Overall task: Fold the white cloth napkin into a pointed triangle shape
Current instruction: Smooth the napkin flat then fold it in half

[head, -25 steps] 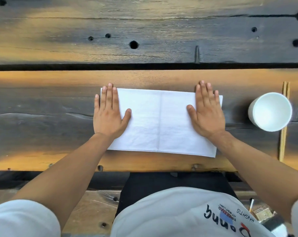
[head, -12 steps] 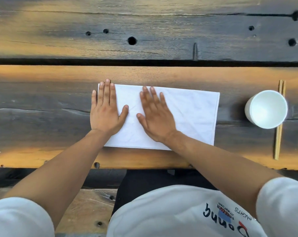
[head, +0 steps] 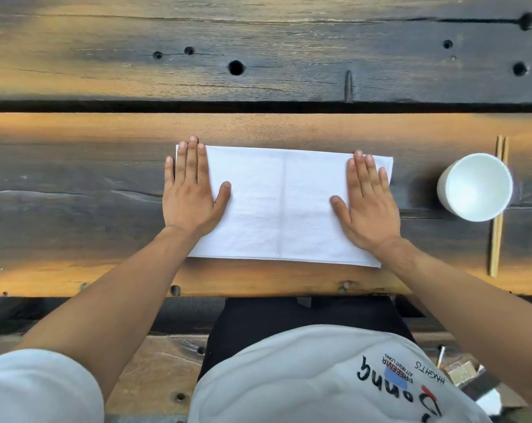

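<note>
Head view: our right hand (head: 369, 206) has slid back from the napkin (head: 284, 206) centre to its right end. Both palms, left hand (head: 191, 196) too, press flat and grasp nothing, so the rectangle is smoothed; diagonal folds remain.

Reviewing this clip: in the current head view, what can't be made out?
- Napkin: its left and right ends lie under the left hand and right hand; layer count unreadable.
- Chopsticks: middle hidden behind the white cup.
- Items at bottom right: blurred, cut off by the shirt and frame edge.
</note>
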